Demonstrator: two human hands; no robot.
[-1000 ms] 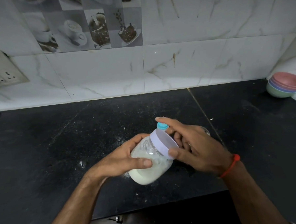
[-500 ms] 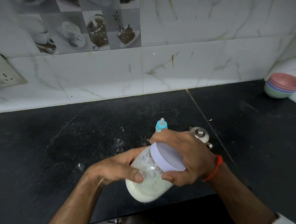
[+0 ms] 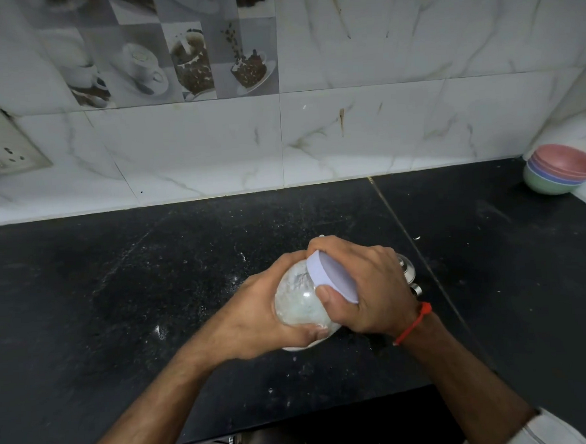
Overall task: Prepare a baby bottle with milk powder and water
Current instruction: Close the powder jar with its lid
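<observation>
Black speckled stone worktop [image 3: 119, 299] dusted with white powder, below shiny white marble tiles [image 3: 381, 122]. Round clear jar [image 3: 297, 299], cloudy with white powder, tilted above the worktop, wrapped in the left hand [image 3: 256, 318]. Right hand [image 3: 366, 286] with its grip tight around the smooth pale purple lid [image 3: 328, 277]; stacked pastel bowls [image 3: 560, 174] far right.

head camera, looking forward and down, close over countertop [image 3: 119, 299]
</observation>
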